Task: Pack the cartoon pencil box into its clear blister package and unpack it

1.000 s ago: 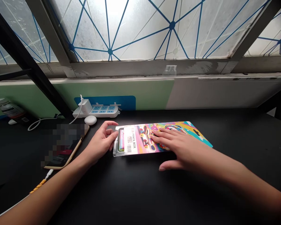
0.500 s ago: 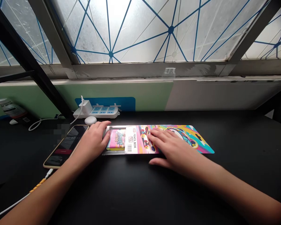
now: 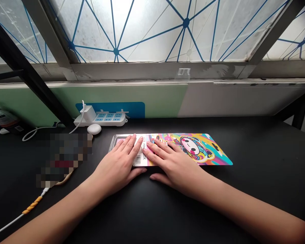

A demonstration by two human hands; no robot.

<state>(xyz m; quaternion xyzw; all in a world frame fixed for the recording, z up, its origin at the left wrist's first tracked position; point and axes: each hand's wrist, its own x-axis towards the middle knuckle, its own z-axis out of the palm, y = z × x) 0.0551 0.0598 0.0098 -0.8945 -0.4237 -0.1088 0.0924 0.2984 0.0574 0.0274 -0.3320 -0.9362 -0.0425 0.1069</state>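
Observation:
A pencil box in a colourful printed card sleeve (image 3: pixel 195 146) lies lengthwise on the black table. Its shiny metallic left end, a tray edge (image 3: pixel 113 141), sticks out of the sleeve. My left hand (image 3: pixel 118 164) lies flat over this exposed end, fingertips reaching the sleeve's white barcode panel; most of what is inside the tray is hidden beneath it. On the printed sleeve rests my right hand (image 3: pixel 174 162), its fingers stretched out toward the left hand and its thumb on the near side. Neither hand is closed around anything.
A blurred phone (image 3: pixel 66 162) with a charging cable (image 3: pixel 32 205) lies at the left. Behind it are a small white oval object (image 3: pixel 94 129) and a white power strip (image 3: pixel 109 118). A bottle (image 3: pixel 5 117) stands far left, below the window.
My left hand has moved right, from the tray's left end onto the tray and sleeve edge. My right hand has shifted slightly left along the sleeve. The view has tilted a little.

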